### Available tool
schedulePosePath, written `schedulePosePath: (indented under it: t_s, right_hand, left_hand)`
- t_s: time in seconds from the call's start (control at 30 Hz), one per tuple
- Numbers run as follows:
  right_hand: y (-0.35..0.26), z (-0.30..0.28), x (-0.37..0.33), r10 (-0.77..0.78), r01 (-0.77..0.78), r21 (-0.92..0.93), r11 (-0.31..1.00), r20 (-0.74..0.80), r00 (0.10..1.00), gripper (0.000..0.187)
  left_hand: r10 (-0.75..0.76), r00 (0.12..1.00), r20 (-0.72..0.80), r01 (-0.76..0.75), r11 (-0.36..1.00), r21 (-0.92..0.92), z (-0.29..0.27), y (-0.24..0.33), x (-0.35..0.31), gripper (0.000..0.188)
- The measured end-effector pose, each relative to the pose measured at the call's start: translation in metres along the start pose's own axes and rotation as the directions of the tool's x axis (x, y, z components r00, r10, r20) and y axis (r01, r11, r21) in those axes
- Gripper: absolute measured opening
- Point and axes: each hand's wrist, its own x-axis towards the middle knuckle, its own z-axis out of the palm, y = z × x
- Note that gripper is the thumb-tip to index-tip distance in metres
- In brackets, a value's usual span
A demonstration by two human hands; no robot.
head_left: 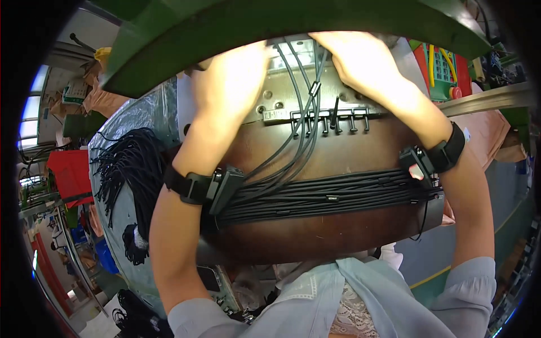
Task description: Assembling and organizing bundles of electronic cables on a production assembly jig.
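Observation:
Both my arms reach forward under the green machine edge [293, 22]. My left hand [234, 73] is at the left of the lit metal plate [282, 93], its fingers hidden behind the green edge. On the plate's right side is my right hand [363, 59], washed out by bright light, fingertips also hidden. Several black cables [298, 107] run up between the hands, gathered by a small clip [314, 88]. Whether either hand grips a cable cannot be seen. Below the hands, a row of black moulded pieces [332, 115] lies along the plate's front edge.
A bundle of black cables [315, 194] stretches across the brown tabletop [344, 225]. More black cables [135, 163] hang over plastic sheeting at left. A red panel with a green box [442, 70] stands at upper right. Each wrist wears a strapped black device [225, 188].

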Motion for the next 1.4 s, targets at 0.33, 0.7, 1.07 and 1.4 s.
schedulePosePath:
  t_s: [0.33,0.7,1.07,1.4]
  right_hand:
    - [0.007,0.001,-0.007,0.387,-0.48,0.374,0.793,0.299,0.872,0.032]
    - [0.008,0.013,-0.008,0.306,-0.335,0.306,0.891,0.138,0.942,0.036]
    - [0.01,-0.019,-0.027,0.066,-0.072,0.252,0.965,0.033,0.997,0.049]
    - [-0.078,-0.125,-0.343,0.758,-0.829,0.182,0.529,0.337,0.558,0.038]
  left_hand:
    - [0.194,0.978,-0.079,-0.196,0.98,-0.018,0.032,-0.014,-0.003,0.032]
    - [-0.106,0.994,0.021,0.105,0.994,0.022,0.029,-0.013,-0.001,0.041]
    - [-0.147,0.985,0.095,0.152,0.987,-0.048,-0.013,-0.011,-0.015,0.054]
    - [-0.41,0.408,0.815,0.616,0.783,0.086,-0.122,0.125,-0.293,0.026]
